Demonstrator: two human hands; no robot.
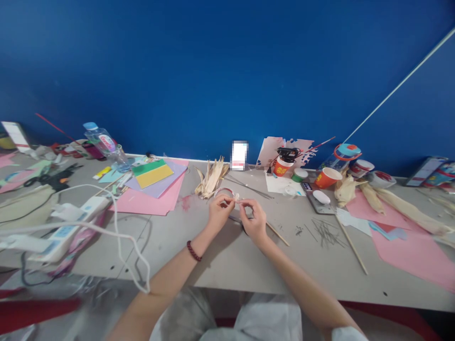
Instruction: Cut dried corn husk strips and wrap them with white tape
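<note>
Both hands meet above the middle of the grey table. My left hand, with a dark red bead bracelet on its wrist, pinches a small whitish piece between thumb and fingertips. From the other side my right hand pinches the same piece, its fingertips almost touching the left ones. A roll of tape lies just behind the left hand. Dried corn husks are bunched beyond it. Under the right hand, a dark tool is partly hidden, and a thin wooden stick lies beside it.
A power strip with looping white cables is at the left, near coloured paper and a plastic bottle. Cut wires, an orange paper cup, a long stick and pink paper are at the right. A blue wall stands behind.
</note>
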